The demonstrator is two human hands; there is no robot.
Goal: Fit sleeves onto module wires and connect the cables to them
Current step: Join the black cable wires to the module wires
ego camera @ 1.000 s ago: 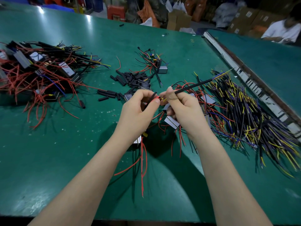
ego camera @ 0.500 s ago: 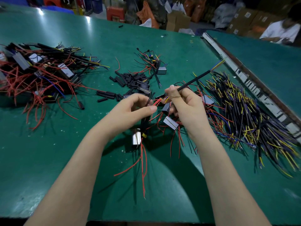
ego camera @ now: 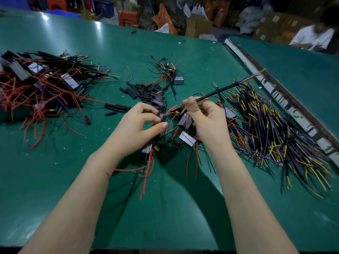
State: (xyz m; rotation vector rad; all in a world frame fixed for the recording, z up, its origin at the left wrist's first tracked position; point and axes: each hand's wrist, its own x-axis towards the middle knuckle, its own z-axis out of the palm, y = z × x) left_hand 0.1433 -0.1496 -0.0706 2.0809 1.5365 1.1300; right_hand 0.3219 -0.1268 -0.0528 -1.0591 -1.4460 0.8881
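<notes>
The left hand (ego camera: 141, 125) pinches a black sleeve (ego camera: 163, 118) over red module wires; right of the sleeve, the right hand (ego camera: 205, 120) pinches a black cable (ego camera: 220, 90) (long axis slanting up-right), stripped end toward the sleeve.

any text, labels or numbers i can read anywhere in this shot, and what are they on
None can be read.
White labels on the brown cardboard boxes at the back: too blurred.
Dark marks on the white strip between the green tables: worn, not legible.
Grey rectangular modules by the hands: no print visible.
</notes>
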